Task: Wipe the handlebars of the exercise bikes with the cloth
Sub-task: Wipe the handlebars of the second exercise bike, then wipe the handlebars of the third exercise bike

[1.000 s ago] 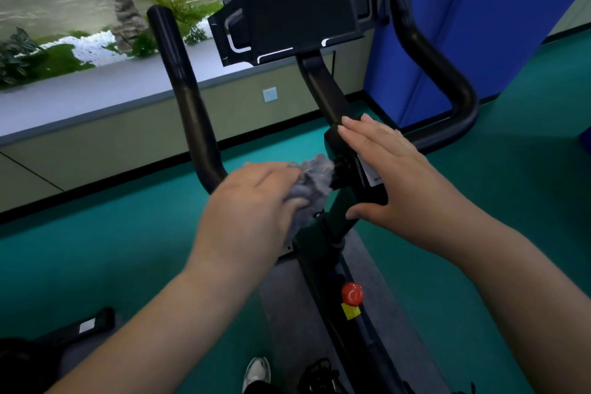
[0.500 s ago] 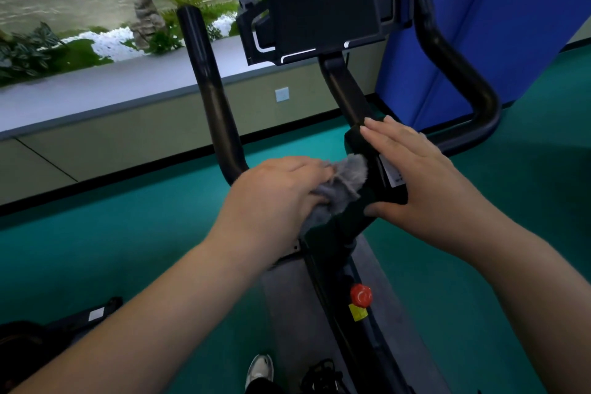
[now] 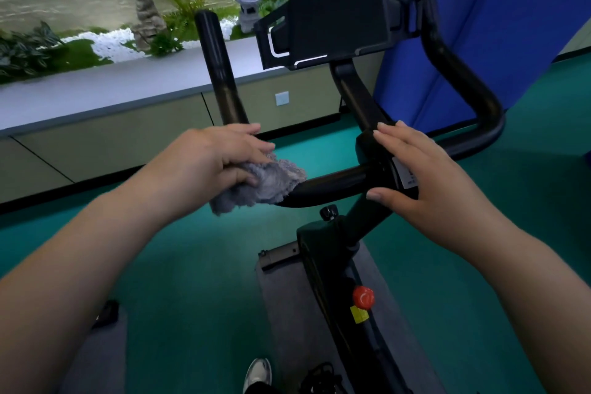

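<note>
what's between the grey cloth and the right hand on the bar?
Head view: only a bare stretch of black horizontal handlebar separates the grey fluffy cloth from the right hand.

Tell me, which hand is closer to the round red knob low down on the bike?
The right hand. It rests on the black handlebar stem, almost straight above the round red knob. The left hand, holding the fluffy grey cloth, is farther off to the left.

Both bare forearms are reaching forward; the left hand (image 3: 220, 157) is gripping with curled fingers, the right hand (image 3: 415, 173) is lying flat, fingers straight.
</note>
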